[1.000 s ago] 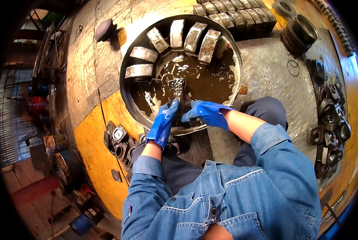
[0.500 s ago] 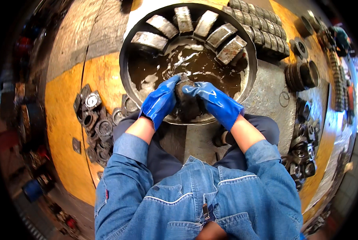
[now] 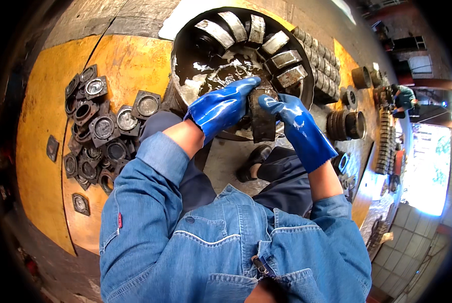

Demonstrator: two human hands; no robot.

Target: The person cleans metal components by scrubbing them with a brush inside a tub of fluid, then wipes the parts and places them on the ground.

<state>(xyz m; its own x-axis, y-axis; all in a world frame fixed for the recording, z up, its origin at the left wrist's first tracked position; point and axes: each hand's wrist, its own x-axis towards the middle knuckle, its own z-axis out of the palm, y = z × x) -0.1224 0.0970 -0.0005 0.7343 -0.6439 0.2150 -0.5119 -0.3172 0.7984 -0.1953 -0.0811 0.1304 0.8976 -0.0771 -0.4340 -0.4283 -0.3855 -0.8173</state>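
Note:
Both my hands wear wet blue rubber gloves. Between them they grip a dark, wet, block-shaped metal part (image 3: 263,118), held at the near rim of a round metal basin (image 3: 182,60). My left hand (image 3: 223,108) closes on its left side, thumb near the top. On the opposite side, my right hand (image 3: 300,126) presses with its thumb by the upper edge. Murky, foamy liquid (image 3: 233,72) fills the basin. Several similar metal blocks (image 3: 275,43), pale on top, lean in an arc along the far inner wall.
A heap of square metal parts with round openings (image 3: 103,127) lies on the yellow floor at left. Beyond the basin at right stand stacked rows of dark metal parts (image 3: 323,70). Ribbed metal cylinders (image 3: 355,124) lie farther right. Another person (image 3: 404,97) is far off at right.
The metal part has come up from the liquid toward me, and more of its long face shows. The view has turned, bringing a bright doorway in at right.

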